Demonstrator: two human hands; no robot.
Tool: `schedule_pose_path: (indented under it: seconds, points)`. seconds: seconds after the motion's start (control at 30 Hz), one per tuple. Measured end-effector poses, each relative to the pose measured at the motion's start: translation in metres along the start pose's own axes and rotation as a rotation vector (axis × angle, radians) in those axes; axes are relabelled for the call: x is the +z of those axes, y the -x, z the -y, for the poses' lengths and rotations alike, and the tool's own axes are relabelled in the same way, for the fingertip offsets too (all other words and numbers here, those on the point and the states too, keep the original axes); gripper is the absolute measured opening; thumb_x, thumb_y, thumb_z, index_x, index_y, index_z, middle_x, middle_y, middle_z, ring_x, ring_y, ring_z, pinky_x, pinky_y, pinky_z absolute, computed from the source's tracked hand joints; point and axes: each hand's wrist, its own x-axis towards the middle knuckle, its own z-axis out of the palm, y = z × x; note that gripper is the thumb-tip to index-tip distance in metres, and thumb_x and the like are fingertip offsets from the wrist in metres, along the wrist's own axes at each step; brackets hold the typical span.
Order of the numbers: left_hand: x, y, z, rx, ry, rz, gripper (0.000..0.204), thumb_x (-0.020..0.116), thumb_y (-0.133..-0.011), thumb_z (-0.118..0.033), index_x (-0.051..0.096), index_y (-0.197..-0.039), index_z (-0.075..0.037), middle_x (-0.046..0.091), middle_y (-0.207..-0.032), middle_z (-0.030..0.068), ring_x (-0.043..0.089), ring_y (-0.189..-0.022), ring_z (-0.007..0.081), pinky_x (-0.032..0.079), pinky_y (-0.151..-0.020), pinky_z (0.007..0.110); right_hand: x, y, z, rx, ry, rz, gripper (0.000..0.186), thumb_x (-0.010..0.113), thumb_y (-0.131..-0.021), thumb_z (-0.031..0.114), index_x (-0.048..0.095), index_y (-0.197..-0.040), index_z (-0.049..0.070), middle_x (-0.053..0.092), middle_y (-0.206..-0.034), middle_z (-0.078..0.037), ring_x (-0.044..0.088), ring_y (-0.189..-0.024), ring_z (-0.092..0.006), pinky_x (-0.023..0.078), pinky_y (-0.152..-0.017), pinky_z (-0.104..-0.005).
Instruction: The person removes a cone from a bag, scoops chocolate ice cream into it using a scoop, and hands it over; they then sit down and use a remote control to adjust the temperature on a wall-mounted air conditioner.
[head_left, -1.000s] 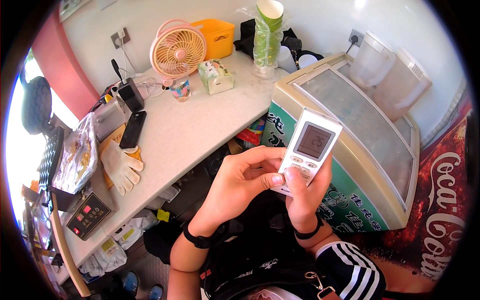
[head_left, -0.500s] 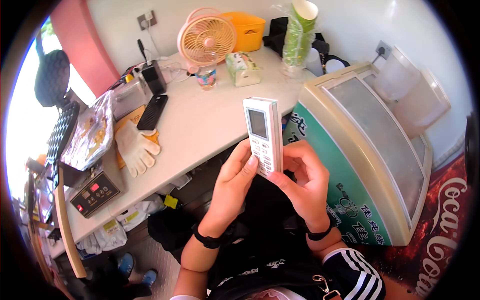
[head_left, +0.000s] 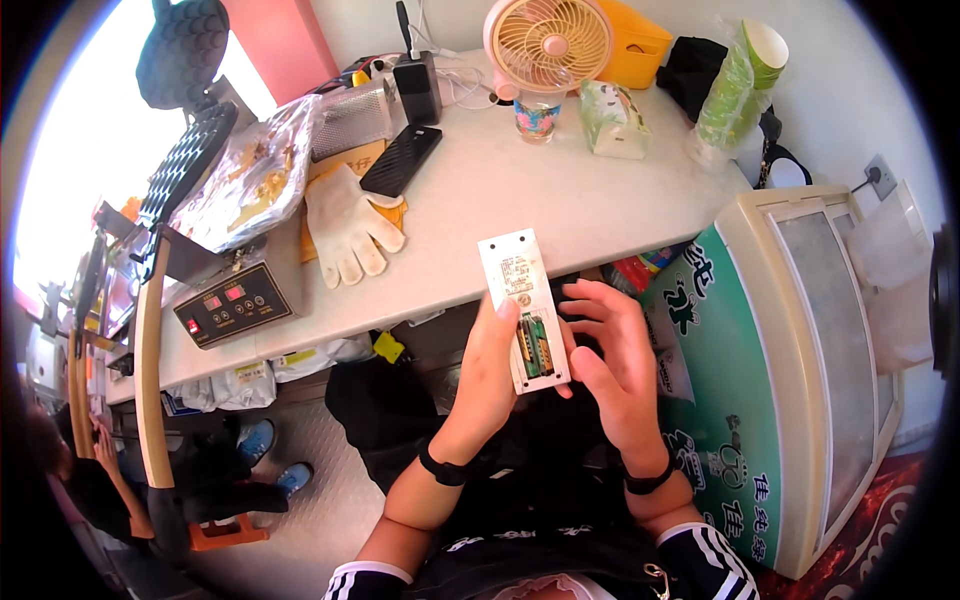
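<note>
A white remote control (head_left: 519, 272) is tilted up in front of me with its back toward me. Its battery compartment (head_left: 537, 345) has no cover on, and dark green batteries show inside. My left hand (head_left: 486, 365) grips the remote along its left side, the thumb lying on the back near the compartment. Just to the right, my right hand (head_left: 622, 375) has its fingers apart and curved, with the thumb close to the remote's lower right edge. I cannot see the battery cover. A dark band circles each wrist.
The white table (head_left: 455, 225) holds a glove (head_left: 345, 222), a black phone (head_left: 402, 160), a pink fan (head_left: 550, 45), a plastic cup (head_left: 537, 118) and a tissue pack (head_left: 613, 118). A waffle maker (head_left: 240, 305) stands left, a green-sided freezer (head_left: 730, 370) right. Another person (head_left: 115, 495) is at lower left.
The remote has been turned from its button side to its back, showing the batteries. My right hand has let go and opened beside it. The view has shifted left.
</note>
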Motion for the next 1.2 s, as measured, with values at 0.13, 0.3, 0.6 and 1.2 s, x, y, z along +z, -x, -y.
schedule_pose_path:
  seconds: [0.13, 0.3, 0.6, 1.2]
  points:
    - [-0.001, 0.007, -0.002, 0.047, -0.108, 0.054, 0.065, 0.048, -0.088, -0.010, 0.014, -0.143, -0.004, 0.047, -0.123, 0.0155, 0.056, -0.104, 0.0205, 0.053, -0.078, 0.033, 0.002, 0.000, 0.001, 0.306, -0.318, 0.108, 0.054, 0.053, -0.092, 0.012, 0.029, -0.139, 0.002, 0.056, -0.118, -0.010, 0.050, -0.076, -0.0052, 0.040, -0.054, -0.0166]
    - [-0.007, 0.009, -0.003, 0.052, -0.182, 0.191, 0.074, 0.054, -0.084, -0.009, 0.010, -0.144, -0.004, 0.046, -0.128, 0.0146, 0.051, -0.116, 0.0227, 0.042, -0.097, 0.038, -0.003, 0.002, 0.001, 0.252, -0.265, 0.149, 0.052, 0.053, -0.090, 0.010, 0.032, -0.137, -0.001, 0.057, -0.121, -0.012, 0.055, -0.089, -0.0075, 0.046, -0.066, -0.0187]
    - [-0.018, 0.008, 0.000, -0.002, -0.294, 0.356, 0.091, 0.050, -0.078, 0.006, -0.008, -0.147, -0.006, 0.039, -0.130, 0.0109, 0.042, -0.122, 0.0179, 0.042, -0.095, 0.032, -0.002, 0.007, 0.005, 0.242, -0.246, 0.101, 0.052, 0.055, -0.086, 0.004, 0.037, -0.134, -0.004, 0.054, -0.121, -0.013, 0.051, -0.112, -0.0138, 0.043, -0.094, -0.0280]
    - [-0.002, 0.000, 0.013, 0.066, -0.292, 0.221, 0.091, 0.063, -0.076, 0.007, 0.005, -0.145, -0.006, 0.048, -0.123, 0.0141, 0.055, -0.111, 0.0253, 0.047, -0.093, 0.037, -0.034, 0.001, -0.011, 0.268, -0.230, 0.235, 0.064, 0.058, -0.084, 0.005, 0.030, -0.142, 0.003, 0.053, -0.123, -0.008, 0.051, -0.108, -0.0111, 0.045, -0.089, -0.0268]
